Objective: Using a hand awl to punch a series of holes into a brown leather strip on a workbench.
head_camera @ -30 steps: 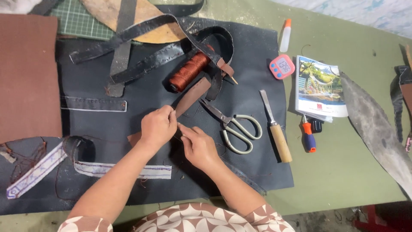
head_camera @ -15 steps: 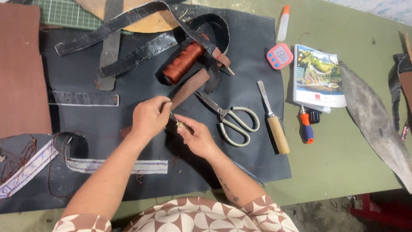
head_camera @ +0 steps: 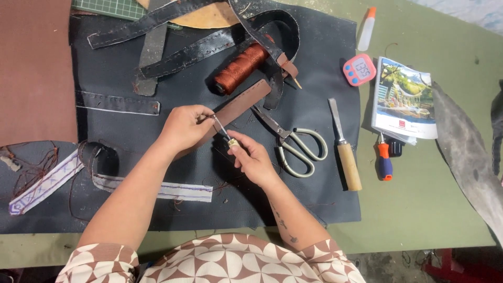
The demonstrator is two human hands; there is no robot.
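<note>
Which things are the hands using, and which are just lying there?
In use:
left hand on the brown leather strip
right hand holding the awl

Lying about:
scissors
thread spool
wooden-handled chisel
pink timer
booklet

a leather workshop: a green surface spread with a dark leather sheet, stitched straps, a spool of brown thread, scissors and a wooden-handled chisel.

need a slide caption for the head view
Right hand pushes an awl into a brown leather strap held by the left hand.
</note>
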